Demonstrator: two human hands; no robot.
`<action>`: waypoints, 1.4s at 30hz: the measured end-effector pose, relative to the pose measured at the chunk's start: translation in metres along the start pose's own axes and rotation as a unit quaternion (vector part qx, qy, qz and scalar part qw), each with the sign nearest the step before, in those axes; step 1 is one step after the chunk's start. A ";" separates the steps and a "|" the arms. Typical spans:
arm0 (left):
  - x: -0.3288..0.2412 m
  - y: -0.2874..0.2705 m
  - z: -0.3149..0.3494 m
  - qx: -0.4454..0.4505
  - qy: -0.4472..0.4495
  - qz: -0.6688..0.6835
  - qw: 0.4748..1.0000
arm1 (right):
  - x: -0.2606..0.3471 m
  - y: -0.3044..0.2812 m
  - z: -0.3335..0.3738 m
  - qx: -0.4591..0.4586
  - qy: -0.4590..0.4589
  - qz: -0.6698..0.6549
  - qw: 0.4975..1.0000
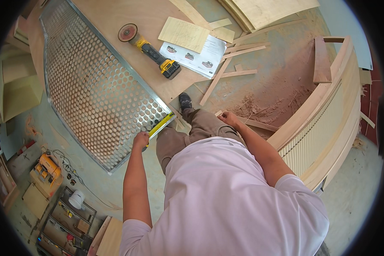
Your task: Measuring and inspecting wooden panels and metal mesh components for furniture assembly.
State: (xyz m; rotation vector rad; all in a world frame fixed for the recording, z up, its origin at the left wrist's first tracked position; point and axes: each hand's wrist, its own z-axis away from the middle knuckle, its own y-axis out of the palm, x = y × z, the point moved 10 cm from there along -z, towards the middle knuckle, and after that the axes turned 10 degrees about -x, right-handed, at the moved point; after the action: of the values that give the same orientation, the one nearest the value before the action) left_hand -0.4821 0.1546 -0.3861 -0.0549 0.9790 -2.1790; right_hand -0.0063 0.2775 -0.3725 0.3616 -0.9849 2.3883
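My left hand (141, 140) is closed around a tape measure, whose dark case shows only partly below the fingers. Its yellow blade (161, 124) runs out along the near edge of a perforated metal sheet (94, 81) in a grey metal frame, reaching close to the frame's right corner. My right hand (229, 119) is beside my right thigh with its fingers curled. A small pale wooden tip shows by those fingers, and I cannot make out whether they hold it.
An angle grinder (151, 52) lies on a plywood sheet (115, 17), beside printed papers (215, 53) and a thin board (184, 34). Wood strips (243, 49) and sawdust litter the floor. A curved slatted wooden panel (315, 128) stands at right. An orange tool (49, 167) and shelving (66, 217) are lower left.
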 end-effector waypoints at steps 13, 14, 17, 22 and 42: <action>-0.004 -0.002 0.001 -0.003 0.018 0.013 1.000 | -0.008 0.009 -0.003 0.012 0.007 -0.006 1.000; -0.004 -0.001 0.001 0.001 0.015 0.012 1.000 | -0.009 0.009 -0.003 0.011 0.008 -0.006 1.000; 0.003 0.002 -0.001 0.000 0.003 0.017 1.000 | -0.007 0.009 -0.002 0.012 0.009 -0.006 1.000; 0.007 0.005 -0.003 0.009 -0.001 0.010 1.000 | -0.006 0.008 -0.001 0.009 0.016 -0.009 1.000; 0.003 0.000 0.000 0.002 -0.007 0.009 1.000 | -0.017 0.017 -0.013 -0.007 -0.011 -0.001 1.000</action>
State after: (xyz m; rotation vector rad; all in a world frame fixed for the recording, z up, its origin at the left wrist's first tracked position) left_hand -0.4838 0.1529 -0.3872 -0.0602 0.9644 -2.1615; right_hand -0.0029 0.2701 -0.3986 0.3854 -1.0113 2.3780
